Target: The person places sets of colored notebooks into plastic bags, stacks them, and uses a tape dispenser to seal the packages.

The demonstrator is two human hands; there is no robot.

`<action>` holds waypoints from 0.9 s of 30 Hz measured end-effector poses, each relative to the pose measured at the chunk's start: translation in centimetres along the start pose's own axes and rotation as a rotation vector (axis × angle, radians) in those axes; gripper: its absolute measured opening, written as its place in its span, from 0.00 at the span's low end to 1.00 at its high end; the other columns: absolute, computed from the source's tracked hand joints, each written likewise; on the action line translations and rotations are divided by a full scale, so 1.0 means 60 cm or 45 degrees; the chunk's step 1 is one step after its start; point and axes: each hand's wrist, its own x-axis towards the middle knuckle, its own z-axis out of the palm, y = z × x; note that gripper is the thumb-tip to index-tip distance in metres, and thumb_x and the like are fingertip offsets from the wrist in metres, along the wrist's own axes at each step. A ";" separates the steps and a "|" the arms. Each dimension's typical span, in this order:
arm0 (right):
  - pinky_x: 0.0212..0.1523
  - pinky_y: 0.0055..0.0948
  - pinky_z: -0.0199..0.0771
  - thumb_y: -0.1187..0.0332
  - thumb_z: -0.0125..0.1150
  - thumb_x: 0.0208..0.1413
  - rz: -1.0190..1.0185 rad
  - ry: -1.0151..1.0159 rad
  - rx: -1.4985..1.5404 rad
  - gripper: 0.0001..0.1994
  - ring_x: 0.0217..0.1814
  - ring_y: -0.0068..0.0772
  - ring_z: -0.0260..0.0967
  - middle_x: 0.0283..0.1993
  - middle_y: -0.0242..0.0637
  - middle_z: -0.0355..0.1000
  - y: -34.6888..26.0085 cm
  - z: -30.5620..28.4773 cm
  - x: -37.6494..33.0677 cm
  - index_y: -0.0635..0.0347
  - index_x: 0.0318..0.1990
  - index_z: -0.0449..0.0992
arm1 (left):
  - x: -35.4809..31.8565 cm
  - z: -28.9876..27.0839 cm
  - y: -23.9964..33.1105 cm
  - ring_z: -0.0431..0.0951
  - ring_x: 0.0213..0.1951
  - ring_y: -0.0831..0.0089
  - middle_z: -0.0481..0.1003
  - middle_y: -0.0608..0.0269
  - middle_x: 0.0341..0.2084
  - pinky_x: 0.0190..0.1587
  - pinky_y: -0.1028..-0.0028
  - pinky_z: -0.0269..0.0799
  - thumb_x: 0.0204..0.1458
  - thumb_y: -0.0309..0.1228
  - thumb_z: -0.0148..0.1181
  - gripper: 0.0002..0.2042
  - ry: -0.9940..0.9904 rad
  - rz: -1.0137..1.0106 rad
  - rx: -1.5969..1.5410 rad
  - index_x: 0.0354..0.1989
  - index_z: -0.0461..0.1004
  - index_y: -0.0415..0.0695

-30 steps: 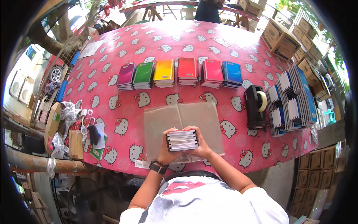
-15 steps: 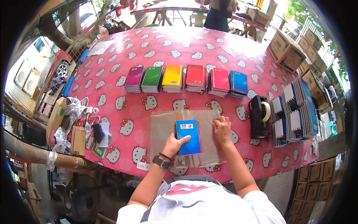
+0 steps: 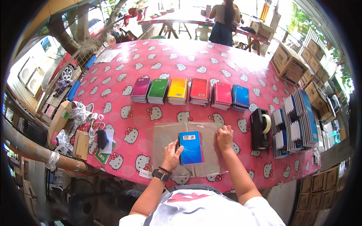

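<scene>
A blue spiral notebook [image 3: 191, 150] with a white label lies face up in front of me. Under it is a clear plastic sheet [image 3: 163, 132], spread flat on the table. My left hand [image 3: 172, 155], wearing a dark watch and a beaded bracelet, grips the notebook's left edge, its thumb at the spiral binding. The undersides of those fingers are hidden. At the right edge of the plastic, my right hand [image 3: 225, 138] is closed with its fingertips pinched together on the sheet.
Short stacks of purple, green, yellow, red, pink and blue notebooks [image 3: 177, 89] form a row beyond the sheet. A black tape dispenser [image 3: 258, 132] stands at right, beside taller notebook stacks [image 3: 298, 122]. Cardboard boxes [image 3: 288, 63] sit farther back. Wooden blocks [image 3: 81, 145] and cables lie left. A person [image 3: 223, 26] stands beyond.
The notebook now lies lower on the plastic. My left thumb has slid from its cover to the spine side. My right hand stays at the sheet's edge; the whole view has shifted slightly.
</scene>
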 end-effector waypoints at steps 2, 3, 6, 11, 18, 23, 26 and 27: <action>0.44 0.36 0.60 0.70 0.54 0.42 -0.033 -0.034 -0.006 0.04 0.43 0.37 0.61 0.31 0.33 0.68 -0.001 -0.005 0.009 0.57 0.21 0.74 | 0.004 0.000 -0.003 0.61 0.54 0.55 0.65 0.49 0.52 0.58 0.63 0.53 0.53 0.52 0.47 0.30 0.019 -0.002 0.001 0.56 0.64 0.39; 0.44 0.36 0.59 0.70 0.54 0.42 -0.049 -0.050 -0.009 0.04 0.43 0.37 0.61 0.31 0.33 0.68 -0.004 -0.007 0.013 0.57 0.21 0.73 | 0.004 -0.003 -0.005 0.61 0.54 0.55 0.65 0.49 0.52 0.58 0.63 0.53 0.53 0.52 0.47 0.30 0.019 -0.005 -0.017 0.55 0.64 0.39; 0.44 0.36 0.59 0.70 0.54 0.42 -0.084 -0.021 0.018 0.04 0.43 0.37 0.61 0.30 0.33 0.68 0.000 -0.014 0.016 0.57 0.20 0.73 | 0.007 -0.007 -0.001 0.62 0.55 0.55 0.65 0.48 0.51 0.58 0.64 0.55 0.53 0.54 0.47 0.31 0.014 -0.015 -0.102 0.54 0.65 0.38; 0.48 0.38 0.56 0.68 0.53 0.40 -0.189 -0.050 -0.158 0.04 0.45 0.36 0.59 0.32 0.33 0.67 -0.003 -0.014 0.013 0.55 0.23 0.72 | 0.005 -0.021 0.013 0.63 0.55 0.60 0.64 0.48 0.51 0.56 0.66 0.60 0.51 0.55 0.51 0.33 -0.073 -0.084 -0.348 0.54 0.65 0.36; 0.51 0.41 0.54 0.70 0.52 0.41 -0.474 -0.033 -0.415 0.03 0.46 0.37 0.59 0.34 0.35 0.66 -0.023 -0.027 0.024 0.55 0.25 0.71 | 0.008 -0.034 0.019 0.56 0.60 0.60 0.55 0.52 0.58 0.57 0.57 0.59 0.47 0.50 0.60 0.38 -0.381 -0.228 -0.773 0.59 0.55 0.38; 0.48 0.35 0.63 0.71 0.64 0.39 -0.410 -0.213 0.535 0.09 0.45 0.38 0.64 0.37 0.36 0.68 -0.051 -0.085 0.008 0.60 0.30 0.71 | -0.001 -0.044 0.036 0.46 0.65 0.61 0.47 0.54 0.63 0.59 0.52 0.53 0.47 0.48 0.61 0.42 -0.406 -0.353 -0.893 0.64 0.46 0.41; 0.41 0.32 0.68 0.68 0.72 0.35 0.276 -0.150 0.827 0.19 0.42 0.35 0.67 0.39 0.37 0.69 -0.062 -0.109 -0.017 0.62 0.36 0.70 | -0.008 -0.049 0.027 0.44 0.65 0.61 0.45 0.55 0.63 0.60 0.50 0.51 0.47 0.47 0.61 0.41 -0.325 -0.401 -1.041 0.63 0.47 0.42; 0.39 0.31 0.69 0.68 0.73 0.35 0.357 -0.257 0.778 0.21 0.40 0.34 0.68 0.37 0.37 0.70 -0.058 -0.109 -0.031 0.62 0.37 0.69 | -0.008 -0.046 0.014 0.45 0.65 0.61 0.45 0.55 0.63 0.60 0.49 0.51 0.47 0.47 0.61 0.40 -0.285 -0.420 -1.098 0.63 0.48 0.42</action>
